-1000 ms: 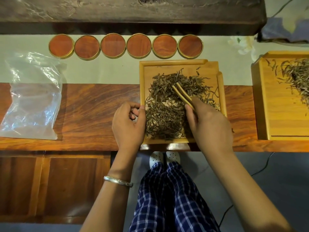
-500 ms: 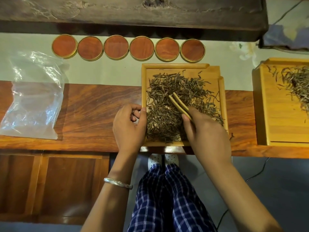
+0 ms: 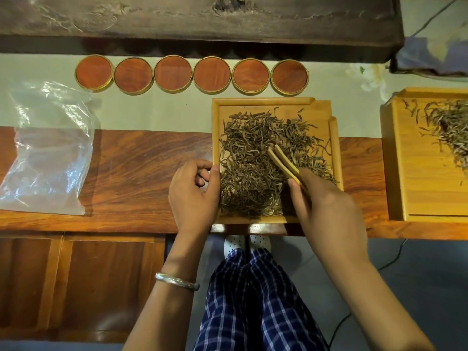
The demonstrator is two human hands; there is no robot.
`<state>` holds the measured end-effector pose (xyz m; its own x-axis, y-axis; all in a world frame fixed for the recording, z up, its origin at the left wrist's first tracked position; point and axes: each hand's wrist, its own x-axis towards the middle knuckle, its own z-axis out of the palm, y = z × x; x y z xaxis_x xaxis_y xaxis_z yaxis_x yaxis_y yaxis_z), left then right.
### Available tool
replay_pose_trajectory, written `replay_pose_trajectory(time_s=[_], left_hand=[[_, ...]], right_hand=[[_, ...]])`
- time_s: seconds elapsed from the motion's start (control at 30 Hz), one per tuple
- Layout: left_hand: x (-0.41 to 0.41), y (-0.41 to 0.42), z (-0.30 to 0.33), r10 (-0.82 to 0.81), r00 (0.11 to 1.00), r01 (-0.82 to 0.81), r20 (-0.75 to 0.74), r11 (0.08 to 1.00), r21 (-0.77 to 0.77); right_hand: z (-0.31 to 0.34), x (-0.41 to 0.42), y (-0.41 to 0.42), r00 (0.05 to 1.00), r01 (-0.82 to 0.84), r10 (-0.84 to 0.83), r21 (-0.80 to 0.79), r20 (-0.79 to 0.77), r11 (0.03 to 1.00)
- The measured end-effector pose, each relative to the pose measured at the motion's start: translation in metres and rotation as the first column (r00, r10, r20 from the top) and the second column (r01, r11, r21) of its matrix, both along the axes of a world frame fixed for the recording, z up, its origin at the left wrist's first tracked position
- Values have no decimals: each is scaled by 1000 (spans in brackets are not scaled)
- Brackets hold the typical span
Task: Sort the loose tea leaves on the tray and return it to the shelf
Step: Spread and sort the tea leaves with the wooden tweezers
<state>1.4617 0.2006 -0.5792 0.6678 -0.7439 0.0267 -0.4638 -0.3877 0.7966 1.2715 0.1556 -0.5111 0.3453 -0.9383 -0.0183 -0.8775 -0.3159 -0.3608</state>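
A square light-wood tray [image 3: 263, 102] lies on the table in front of me, spread with dark loose tea leaves [image 3: 253, 153]. My right hand [image 3: 326, 211] grips wooden tweezers [image 3: 285, 164] whose tips point up-left into the middle of the leaf pile. My left hand [image 3: 192, 196] rests against the tray's left rim, thumb on the edge and fingers loosely curled. The lower right corner of the tray is hidden under my right hand.
Several round wooden lids [image 3: 191, 74] stand in a row behind the tray. A clear plastic bag [image 3: 48, 158] lies at the left. A second wooden tray with leaves [image 3: 410, 158] sits at the right. A dark wooden shelf [image 3: 202, 19] runs along the back.
The tweezers' tips have shifted slightly back toward me and to the left over the leaves. My left hand has stayed at the tray's left rim.
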Motion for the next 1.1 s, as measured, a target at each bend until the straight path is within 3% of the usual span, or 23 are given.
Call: replay_pose_trajectory(time_s=[0.17,0.43,1.0,1.1], left_hand=[[0,0,-1,3,1000,-3,5,1000,-7],[0,0,-1,2,1000,-3,-6,1000,-16],[1,-4,1,11,1000,-11,-3,996,83],[1,-4,0,17,1000,-17,2,998,67]], right_hand=[[-4,2,-9,999,-14,15,22,-41,1000],[-2,31,-20,995,-85,85,-16,43,996],[1,53,-30,988,-152,150,-50,-37,987],[5,49,-19,985,-158,158,5,-72,987]])
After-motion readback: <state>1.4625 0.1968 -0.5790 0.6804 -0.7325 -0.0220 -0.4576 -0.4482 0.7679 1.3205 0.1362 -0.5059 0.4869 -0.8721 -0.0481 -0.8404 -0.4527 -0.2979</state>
